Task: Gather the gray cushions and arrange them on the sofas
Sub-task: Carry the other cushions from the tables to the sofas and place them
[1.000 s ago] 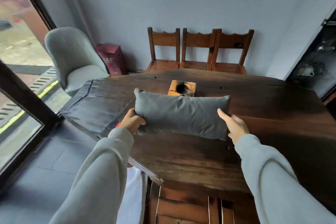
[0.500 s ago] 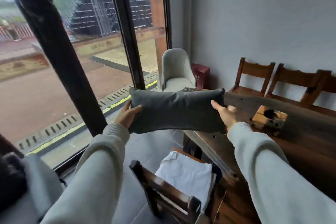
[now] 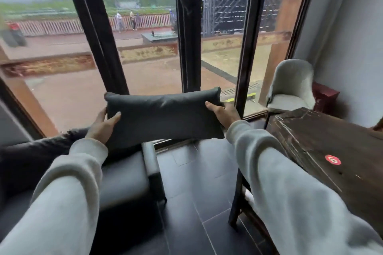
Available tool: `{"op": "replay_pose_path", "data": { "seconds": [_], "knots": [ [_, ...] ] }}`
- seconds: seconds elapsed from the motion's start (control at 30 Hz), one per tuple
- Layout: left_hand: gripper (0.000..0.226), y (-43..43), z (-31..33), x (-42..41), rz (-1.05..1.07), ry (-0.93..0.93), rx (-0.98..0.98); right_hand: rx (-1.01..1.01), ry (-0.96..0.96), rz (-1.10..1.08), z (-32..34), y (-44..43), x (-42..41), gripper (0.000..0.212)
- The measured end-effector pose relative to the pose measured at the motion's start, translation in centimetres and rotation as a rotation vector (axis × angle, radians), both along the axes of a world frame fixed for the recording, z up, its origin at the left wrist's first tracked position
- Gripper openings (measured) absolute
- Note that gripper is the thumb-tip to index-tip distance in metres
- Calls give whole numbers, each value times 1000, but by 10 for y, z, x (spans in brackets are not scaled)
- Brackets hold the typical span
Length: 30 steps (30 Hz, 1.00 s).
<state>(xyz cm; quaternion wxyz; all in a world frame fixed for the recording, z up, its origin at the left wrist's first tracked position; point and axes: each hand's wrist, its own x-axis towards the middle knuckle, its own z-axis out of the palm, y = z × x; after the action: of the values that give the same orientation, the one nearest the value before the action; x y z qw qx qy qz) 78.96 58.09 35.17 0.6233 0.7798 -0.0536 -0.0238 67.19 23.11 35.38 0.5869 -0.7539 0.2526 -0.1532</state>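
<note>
I hold a dark gray oblong cushion (image 3: 163, 116) in mid-air in front of the window, long side level. My left hand (image 3: 102, 125) grips its left end and my right hand (image 3: 222, 113) grips its right end. Below and to the left stands a dark sofa (image 3: 122, 180) with a gray armrest; the cushion hovers above its right end. Another dark cushion or padded back (image 3: 35, 151) lies on the sofa at the far left, partly hidden by my left sleeve.
A dark wooden table (image 3: 331, 147) with a red sticker fills the right side. A pale gray armchair (image 3: 290, 87) and a red box (image 3: 325, 97) stand in the far right corner. Tall black-framed windows (image 3: 188, 27) close off the front. Dark tiled floor (image 3: 196, 182) runs between sofa and table.
I have turned left from the table toward the window and sofa, carrying the cushion with both hands. The wooden chairs and the table's ashtray have left the view.
</note>
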Motion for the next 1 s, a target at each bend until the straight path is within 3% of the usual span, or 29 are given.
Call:
{"op": "replay_pose_path", "data": {
  "seconds": [0.2,0.33,0.4,0.5,0.6,0.73,1.0],
  "knots": [
    [60,175,-17,22,249,58,-42,20,21,274,-12,151,110,61],
    [94,280,-38,49,357,111,-39,16,46,411,-34,240,183,44],
    [100,319,-44,60,443,150,-66,-2,57,464,-45,283,225,47],
    [90,366,-55,74,586,176,-113,-7,65,557,-61,347,291,54],
    [85,409,-62,83,703,209,-134,29,82,658,-77,412,350,41],
    [96,465,-65,99,830,223,-84,59,108,761,-95,494,407,28],
    [75,568,-109,139,955,353,-131,-12,191,876,-137,627,496,33]
  ]
}}
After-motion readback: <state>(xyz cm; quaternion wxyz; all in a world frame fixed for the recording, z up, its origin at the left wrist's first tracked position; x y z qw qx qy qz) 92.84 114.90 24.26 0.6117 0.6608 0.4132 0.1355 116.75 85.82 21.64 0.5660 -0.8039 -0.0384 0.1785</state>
